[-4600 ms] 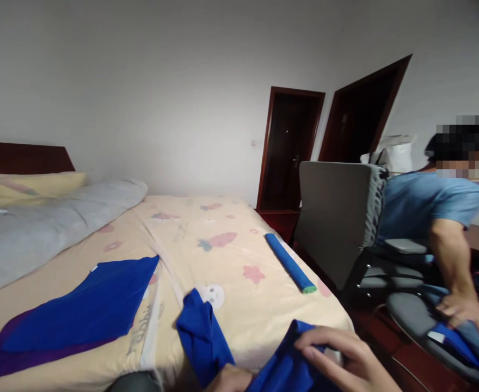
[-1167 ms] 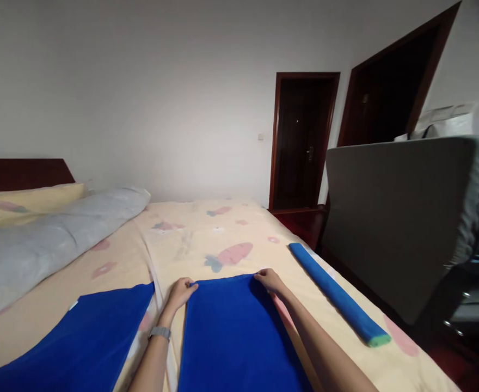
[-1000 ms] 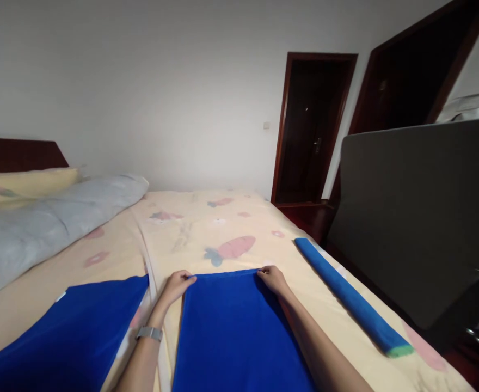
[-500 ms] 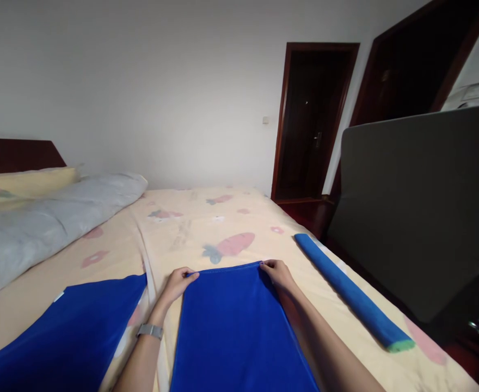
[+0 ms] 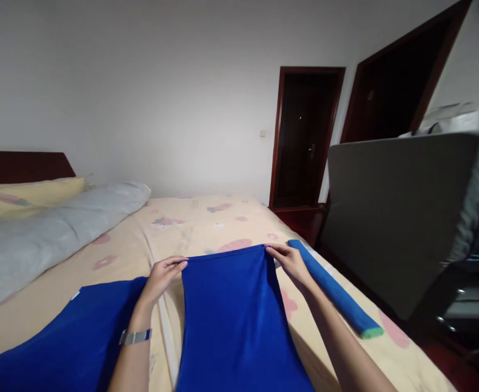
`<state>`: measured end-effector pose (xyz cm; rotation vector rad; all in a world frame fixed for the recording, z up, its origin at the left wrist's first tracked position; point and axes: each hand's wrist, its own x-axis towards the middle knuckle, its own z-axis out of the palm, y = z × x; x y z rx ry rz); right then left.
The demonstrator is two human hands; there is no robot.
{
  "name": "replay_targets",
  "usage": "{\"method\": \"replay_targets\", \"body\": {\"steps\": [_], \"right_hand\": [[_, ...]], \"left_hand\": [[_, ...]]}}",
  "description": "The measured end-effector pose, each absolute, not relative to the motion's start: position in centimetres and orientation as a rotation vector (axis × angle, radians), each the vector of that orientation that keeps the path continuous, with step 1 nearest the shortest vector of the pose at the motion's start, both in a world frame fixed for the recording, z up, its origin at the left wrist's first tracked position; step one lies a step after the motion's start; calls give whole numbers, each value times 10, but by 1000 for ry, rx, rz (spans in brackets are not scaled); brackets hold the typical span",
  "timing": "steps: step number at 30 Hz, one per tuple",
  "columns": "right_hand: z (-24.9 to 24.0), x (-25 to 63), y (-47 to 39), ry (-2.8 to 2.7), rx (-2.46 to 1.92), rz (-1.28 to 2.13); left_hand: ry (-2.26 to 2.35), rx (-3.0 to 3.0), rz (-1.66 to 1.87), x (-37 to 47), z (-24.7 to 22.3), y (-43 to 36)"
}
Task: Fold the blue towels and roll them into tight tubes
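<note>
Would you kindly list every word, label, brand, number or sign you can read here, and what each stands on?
No text can be read.
Patterned bed sheet: faint script-like marks, too blurred to read.
White tag on left blue cloth: any text too small to read.
Held blue cloth: no text visible.
Pale mark on right door: too small.
</note>
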<state>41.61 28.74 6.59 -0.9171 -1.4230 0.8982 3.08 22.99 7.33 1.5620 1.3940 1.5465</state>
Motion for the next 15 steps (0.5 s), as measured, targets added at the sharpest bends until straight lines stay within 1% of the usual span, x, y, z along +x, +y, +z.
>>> {"method": "replay_targets", "body": {"steps": [3, 6, 8, 11, 15], "right_hand": [[108, 432, 223, -1396, -841, 812], [133, 447, 145, -1365, -813, 723], [141, 458, 94, -1334, -800, 667], [146, 472, 36, -1289, -784, 582], [153, 475, 5, -1294, -785, 461]], "left_hand": [[1346, 1623, 1722, 44, 112, 170], [1268, 1644, 1980, 59, 134, 101], [1157, 1601, 2126, 67, 142, 57], [981, 1491, 2254, 75, 151, 7], [943, 1386, 2302, 75, 154, -14]]}}
